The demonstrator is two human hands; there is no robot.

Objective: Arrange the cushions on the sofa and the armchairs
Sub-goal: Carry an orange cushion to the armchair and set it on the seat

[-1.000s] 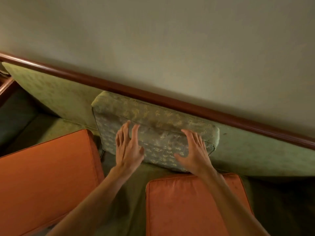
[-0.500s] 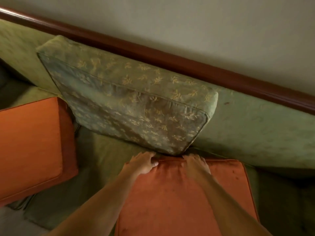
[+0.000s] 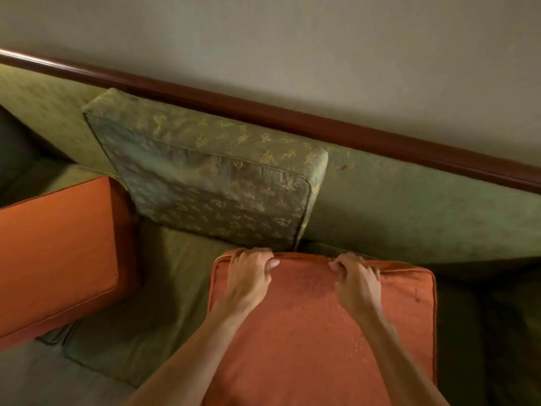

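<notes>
**Head-camera view: one cushion propped, another in hand on the green sofa**

Head view looks down on a person's left hand [image 3: 248, 276] and right hand [image 3: 355, 281], both curled over the far edge of an orange cushion [image 3: 322, 332] and gripping its piped seam, fingers [image 3: 339, 263] bunching the fabric. The cushion lies flat on the sofa [image 3: 409, 218] seat, its far edge just short of the backrest.

Judging by the layout, the job is partly done: a green patterned cushion [image 3: 216, 183] already leans upright against the backrest beneath the wooden rail [image 3: 292, 118]. The held cushion likely needs standing up beside it, where the backrest is bare. A second orange cushion [image 3: 58, 253] lies flat to the left, apparently not yet placed.

Much stays out of sight. The armchairs are not in frame, both sofa ends are cut off, and the near edge of the held cushion runs below the picture. Dim light and blur obscure the dark right-hand area.
</notes>
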